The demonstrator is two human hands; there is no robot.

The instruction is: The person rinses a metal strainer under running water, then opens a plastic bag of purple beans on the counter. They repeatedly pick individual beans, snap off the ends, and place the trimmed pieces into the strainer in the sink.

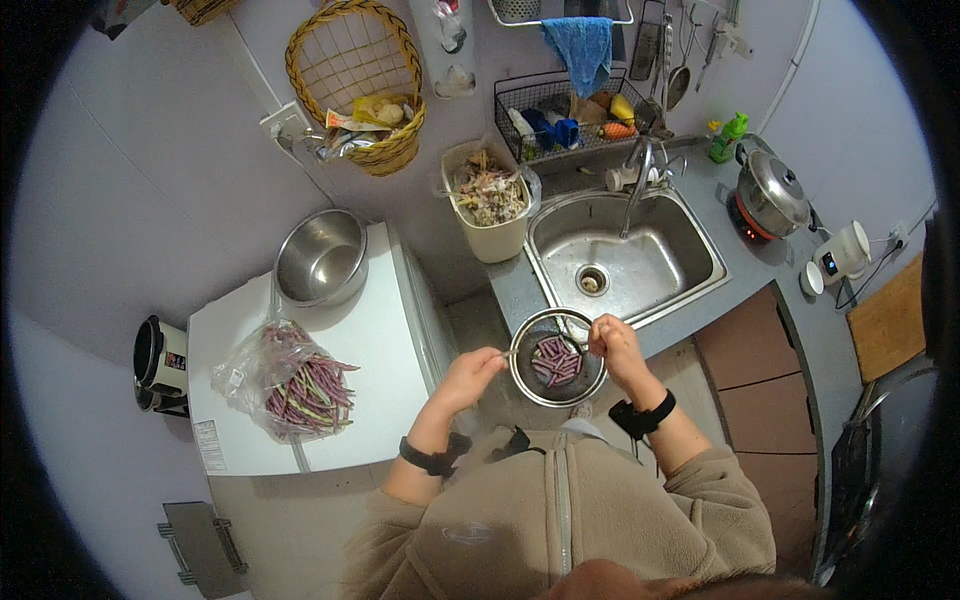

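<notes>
A round metal strainer is in front of my torso, below the sink's front left corner. Short purple bean pieces lie inside it. At its left rim, my left hand pinches a small, thin, pale piece, seemingly of bean. My right hand is over the right rim with its fingers drawn together; whether they hold anything is hidden. Long purple and green beans spill from a clear plastic bag on the white tabletop to the left.
Behind the beans stands a deep steel pot. A bin of food scraps adjoins the steel sink. Right of the sink, a lidded pot sits on a glowing burner, near a white kettle-like appliance.
</notes>
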